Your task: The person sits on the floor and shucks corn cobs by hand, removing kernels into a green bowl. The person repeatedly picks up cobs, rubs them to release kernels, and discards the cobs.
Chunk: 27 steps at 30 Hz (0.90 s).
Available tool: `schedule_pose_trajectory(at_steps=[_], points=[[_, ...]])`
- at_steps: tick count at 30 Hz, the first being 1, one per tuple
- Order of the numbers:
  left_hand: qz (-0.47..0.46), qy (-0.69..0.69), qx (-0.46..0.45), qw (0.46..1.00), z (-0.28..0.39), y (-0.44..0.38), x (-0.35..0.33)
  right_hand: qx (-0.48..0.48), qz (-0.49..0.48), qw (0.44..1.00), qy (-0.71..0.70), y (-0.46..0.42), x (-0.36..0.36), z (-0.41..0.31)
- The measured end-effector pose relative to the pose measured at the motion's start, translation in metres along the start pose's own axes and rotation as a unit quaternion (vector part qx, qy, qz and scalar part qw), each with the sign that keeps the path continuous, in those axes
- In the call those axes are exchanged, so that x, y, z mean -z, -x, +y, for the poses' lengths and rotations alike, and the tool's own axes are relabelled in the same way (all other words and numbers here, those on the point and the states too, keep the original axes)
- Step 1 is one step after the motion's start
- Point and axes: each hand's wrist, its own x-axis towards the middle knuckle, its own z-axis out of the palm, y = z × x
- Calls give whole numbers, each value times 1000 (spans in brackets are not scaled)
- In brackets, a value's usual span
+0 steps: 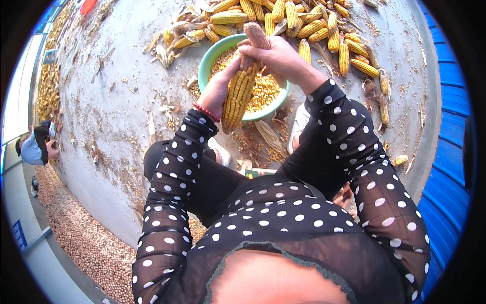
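Observation:
My left hand (215, 91), with a red bead bracelet (206, 111) at the wrist, grips a yellow ear of corn (237, 98). Most of its kernels are on; its upper end looks partly stripped. In my right hand (283, 59) is a bare corncob (257, 35), its tip pointing away from me. The cob's lower part meets the upper end of the ear, and my fingers partly hide the contact. Both hands are above a light green basin (205, 64) on the ground. Loose corn kernels (267, 93) lie inside it.
Beyond the basin lies a heap of corn ears (300, 19) with husks. More ears (384, 81) trail down the right. Dry husk (269, 135) and kernels litter the concrete floor (114, 87). A blue corrugated metal surface (452, 125) borders the right. At far left, a person (36, 144) bends near piled corn.

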Motion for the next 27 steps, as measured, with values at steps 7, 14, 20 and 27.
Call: schedule_pose_trajectory(at_steps=[7, 14, 20, 27], points=[[22, 58, 49, 997, 1, -6, 4, 25, -5, 1000, -9, -29, 0, 21], [90, -224, -134, 961, -6, -9, -1, -14, 19, 999, 23, -35, 5, 28], [105, -162, -80, 978, -9, -6, 4, -37, -2, 997, -65, -25, -1, 22], [80, -97, 0, 992, -9, -3, 6, -120, -66, 977, -162, -10, -5, 14]])
